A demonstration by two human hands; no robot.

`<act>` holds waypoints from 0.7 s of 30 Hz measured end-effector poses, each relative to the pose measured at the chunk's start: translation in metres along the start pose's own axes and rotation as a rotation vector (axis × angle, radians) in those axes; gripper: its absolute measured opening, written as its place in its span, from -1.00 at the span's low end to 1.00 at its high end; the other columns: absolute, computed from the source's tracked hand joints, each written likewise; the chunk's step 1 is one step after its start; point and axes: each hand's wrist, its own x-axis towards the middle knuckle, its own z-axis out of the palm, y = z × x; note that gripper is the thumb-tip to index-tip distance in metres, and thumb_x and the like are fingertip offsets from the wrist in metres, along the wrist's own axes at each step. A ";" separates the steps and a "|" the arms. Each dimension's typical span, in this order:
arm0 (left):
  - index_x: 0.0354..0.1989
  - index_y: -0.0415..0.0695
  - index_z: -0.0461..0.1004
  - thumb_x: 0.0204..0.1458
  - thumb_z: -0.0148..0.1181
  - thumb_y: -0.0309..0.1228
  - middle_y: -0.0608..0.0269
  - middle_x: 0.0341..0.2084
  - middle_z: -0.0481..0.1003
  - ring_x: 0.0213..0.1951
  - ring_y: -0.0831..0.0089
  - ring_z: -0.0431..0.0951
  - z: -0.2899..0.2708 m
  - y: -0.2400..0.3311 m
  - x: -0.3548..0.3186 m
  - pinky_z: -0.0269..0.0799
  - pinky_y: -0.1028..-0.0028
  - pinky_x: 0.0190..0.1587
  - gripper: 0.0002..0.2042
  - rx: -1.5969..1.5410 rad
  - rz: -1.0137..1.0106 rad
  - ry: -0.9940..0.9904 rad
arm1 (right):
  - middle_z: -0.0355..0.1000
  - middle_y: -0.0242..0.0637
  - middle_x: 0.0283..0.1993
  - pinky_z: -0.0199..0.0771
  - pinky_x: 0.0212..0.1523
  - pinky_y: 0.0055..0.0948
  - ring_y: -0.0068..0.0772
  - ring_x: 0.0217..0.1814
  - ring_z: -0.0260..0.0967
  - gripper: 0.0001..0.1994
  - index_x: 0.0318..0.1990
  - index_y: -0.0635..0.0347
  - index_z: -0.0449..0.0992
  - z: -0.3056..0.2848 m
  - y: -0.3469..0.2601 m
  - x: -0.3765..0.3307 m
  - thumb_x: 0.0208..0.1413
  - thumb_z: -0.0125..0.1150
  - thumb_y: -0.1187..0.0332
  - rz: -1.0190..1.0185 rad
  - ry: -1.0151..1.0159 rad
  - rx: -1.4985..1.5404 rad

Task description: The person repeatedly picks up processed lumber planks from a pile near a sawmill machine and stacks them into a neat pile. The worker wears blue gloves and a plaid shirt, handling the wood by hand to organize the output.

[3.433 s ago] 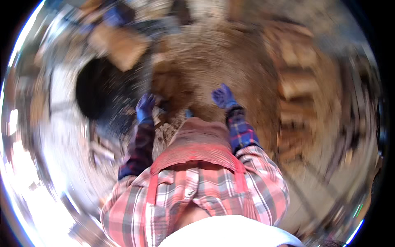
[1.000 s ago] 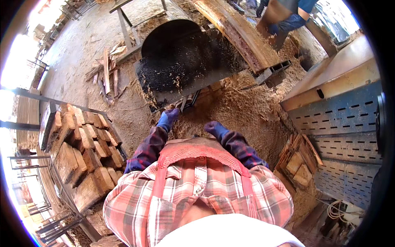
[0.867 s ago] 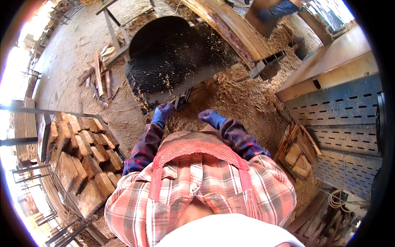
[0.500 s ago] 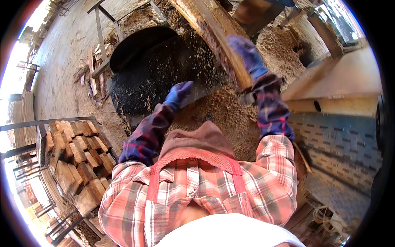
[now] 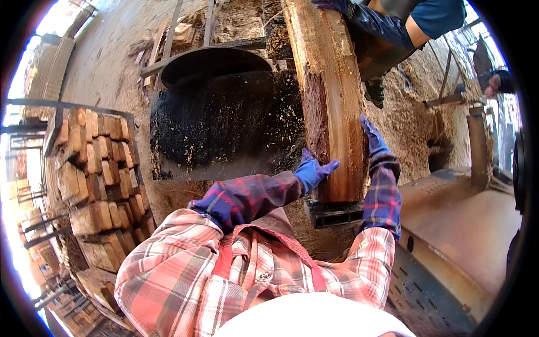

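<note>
A thick timber [image 5: 337,106], with bark on its left side and a bare sawn face, runs from the top edge toward me. Its near end lies over a black metal bar with hollow openings [image 5: 335,218]. At the timber's left edge, near that end, my left hand [image 5: 313,171] in a blue and purple glove touches it with thumb and fingers spread. Along the opposite side my right hand [image 5: 375,137], gloved alike, lies with its fingers stretched out. Left of the timber is a black plate [image 5: 224,123] sprinkled with wood chips; a large dark disc [image 5: 216,64] stands behind it.
A co-worker's teal sleeve [image 5: 441,17] shows beyond the timber at upper right. Another person's hand [image 5: 494,84] is at the far right. Stacked wood blocks [image 5: 101,157] fill a metal rack on the left. A brown metal surface [image 5: 460,219] lies at right; sawdust covers the ground.
The timber has swung from slanting to nearly straight toward me, and its near end is lower. My left hand has moved right to its edge; my right hand has moved down along its right side.
</note>
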 end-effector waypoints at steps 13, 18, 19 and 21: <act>0.22 -0.45 -0.36 -0.40 0.08 0.40 -0.30 -0.04 0.31 0.02 0.00 0.36 -0.022 0.001 0.007 0.28 0.29 0.04 0.27 0.425 -0.163 -0.162 | 0.21 -0.32 0.18 0.09 0.20 -0.41 -0.39 0.17 0.16 -0.31 0.18 0.16 0.21 0.020 -0.012 -0.008 0.00 0.07 -0.12 0.287 -0.076 0.202; 0.24 -0.42 -0.31 -0.37 0.15 0.32 -0.29 -0.06 0.33 -0.02 -0.03 0.39 -0.058 -0.019 -0.016 0.33 0.27 -0.01 0.21 0.360 -0.192 -0.114 | 0.34 -0.28 0.00 0.34 -0.03 -0.40 -0.38 -0.05 0.33 -0.38 0.09 0.18 0.29 0.063 -0.019 -0.026 -0.01 0.12 -0.09 0.180 -0.023 0.083; 0.23 -0.44 -0.33 -0.37 0.14 0.33 -0.30 -0.03 0.30 0.01 -0.02 0.36 -0.070 -0.025 -0.021 0.29 0.29 0.03 0.23 0.331 -0.178 -0.152 | 0.33 -0.28 0.01 0.33 -0.02 -0.40 -0.38 -0.04 0.32 -0.37 0.09 0.18 0.28 0.073 -0.018 -0.029 -0.02 0.12 -0.09 0.161 0.018 0.051; 0.21 -0.49 -0.38 -0.38 0.13 0.35 -0.30 0.03 0.24 0.06 -0.02 0.31 -0.089 -0.033 -0.030 0.22 0.33 0.11 0.27 0.325 -0.181 -0.177 | 0.32 -0.28 0.02 0.31 0.00 -0.39 -0.37 -0.02 0.30 -0.35 0.10 0.19 0.28 0.094 -0.017 -0.032 -0.02 0.12 -0.10 0.131 0.015 0.018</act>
